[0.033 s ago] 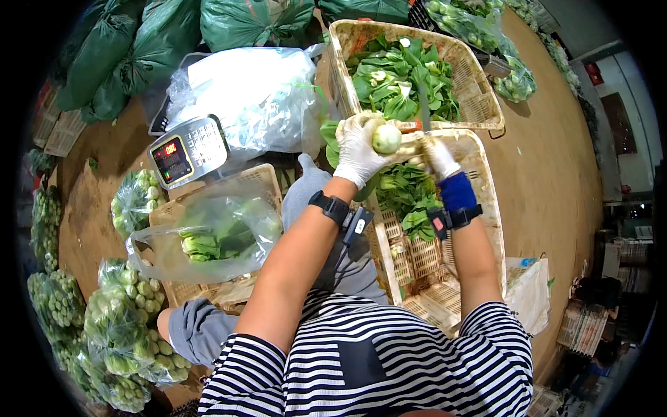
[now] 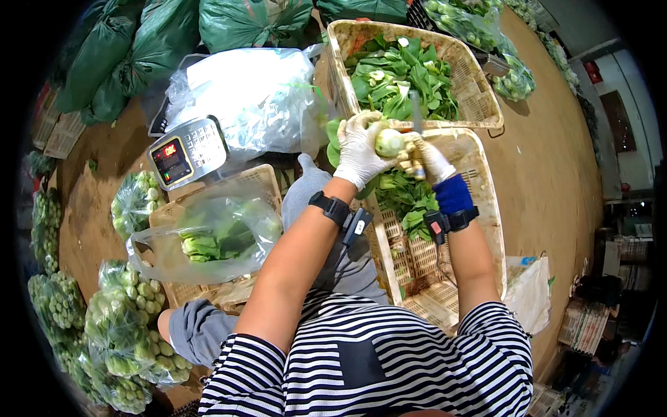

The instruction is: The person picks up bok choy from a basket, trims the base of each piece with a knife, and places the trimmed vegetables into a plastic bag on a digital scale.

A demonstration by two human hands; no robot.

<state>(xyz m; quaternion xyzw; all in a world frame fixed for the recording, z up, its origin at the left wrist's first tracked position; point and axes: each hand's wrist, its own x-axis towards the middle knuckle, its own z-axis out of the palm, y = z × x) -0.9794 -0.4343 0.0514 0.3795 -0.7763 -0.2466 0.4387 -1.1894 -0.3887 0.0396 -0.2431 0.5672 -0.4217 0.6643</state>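
Observation:
My left hand (image 2: 361, 149), in a white glove, is wrapped round a head of bok choy (image 2: 390, 143), its pale cut base turned to the right and green leaves showing behind the fingers. Close beside that base, my gloved right hand (image 2: 426, 158) grips a knife (image 2: 416, 111) whose blade points away from me. Both hands are above the near edge of a crate (image 2: 479, 167) with loose bok choy leaves (image 2: 410, 198) inside. Just beyond stands another crate (image 2: 479, 90), holding a pile of bok choy (image 2: 410, 76).
At my left, an open plastic bag (image 2: 257, 229) with bok choy lies on a low crate (image 2: 267, 182). A digital scale (image 2: 187, 153) stands by a heap of clear plastic bags (image 2: 243, 90). Filled vegetable bags (image 2: 118, 320) line the left; green sacks (image 2: 253, 21) stand behind.
My right hand with the knife has shifted slightly left, closer to the base of the bok choy. My left hand has barely moved.

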